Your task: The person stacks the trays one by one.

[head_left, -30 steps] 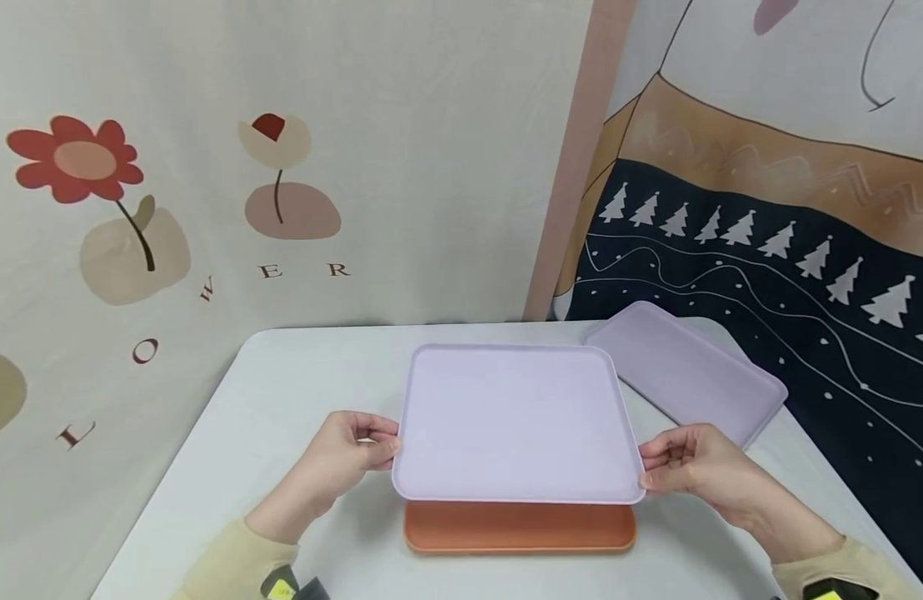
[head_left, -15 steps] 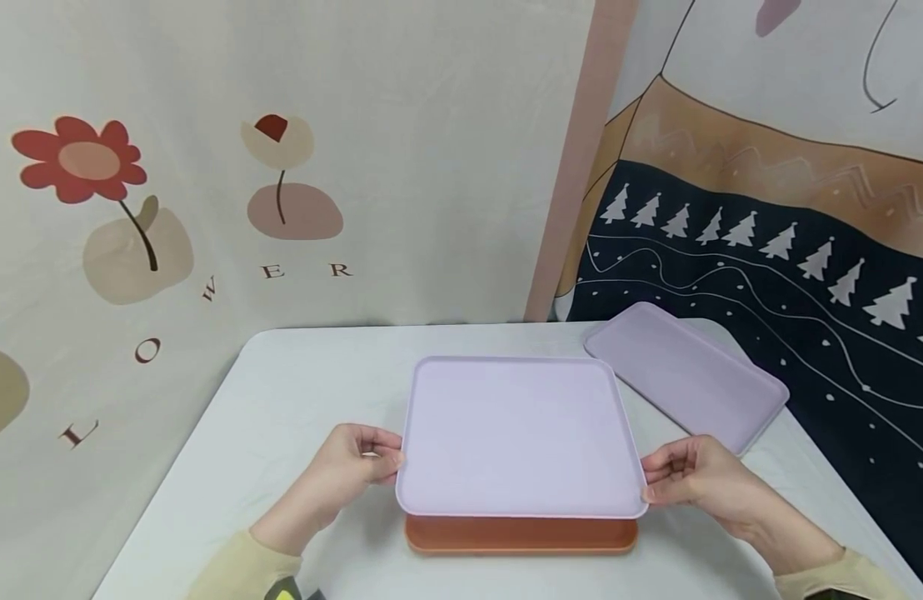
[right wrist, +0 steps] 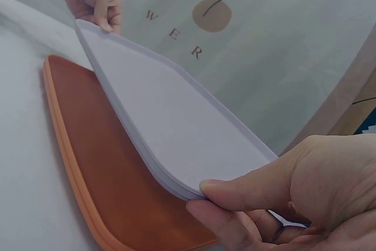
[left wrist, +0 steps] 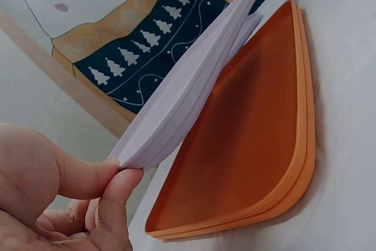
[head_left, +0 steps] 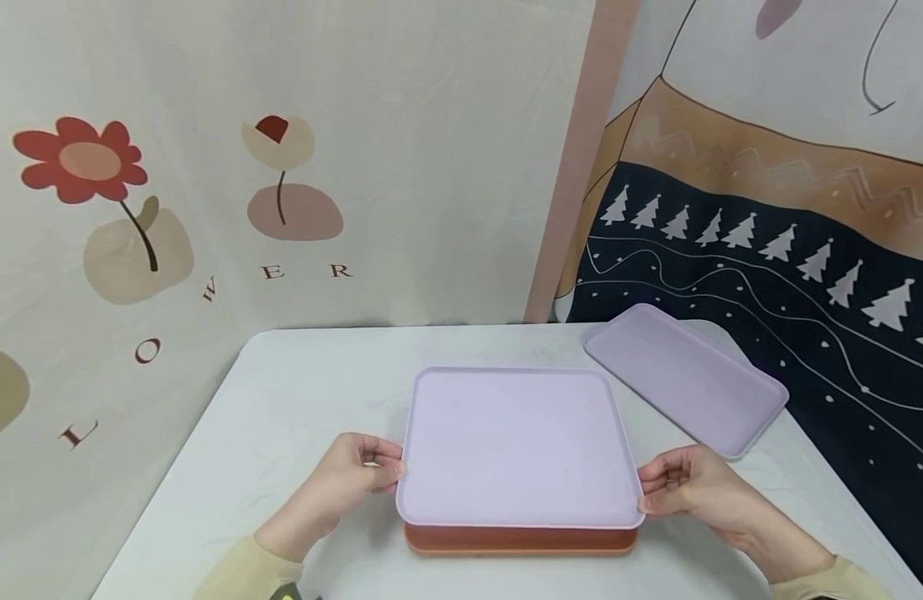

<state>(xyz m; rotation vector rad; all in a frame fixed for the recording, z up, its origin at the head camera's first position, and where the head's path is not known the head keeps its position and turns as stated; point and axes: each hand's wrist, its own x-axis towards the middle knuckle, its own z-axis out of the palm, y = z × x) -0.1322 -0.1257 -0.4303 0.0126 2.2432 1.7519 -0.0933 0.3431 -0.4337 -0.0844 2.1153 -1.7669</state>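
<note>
Just above orange tray point(head_left: 521, 542) on white table point(head_left: 304, 400), we see purple tray point(head_left: 520, 450), held up by both hands. Left hand point(head_left: 349, 468) pinches left edge, thumb on top; right hand point(head_left: 690, 485) pinches right edge near front corner, thumb on top too. Gap plain to us in both wrist views. Near far right corner, second purple tray point(head_left: 686, 375) lies askew. Behind: flower-print cloth point(head_left: 431, 167), dark tree-print cloth point(head_left: 776, 275).

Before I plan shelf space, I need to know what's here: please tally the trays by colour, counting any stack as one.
Lilac: 2 (held tray and far tray)
Orange: 1 (lower tray)
Total: 3
</note>
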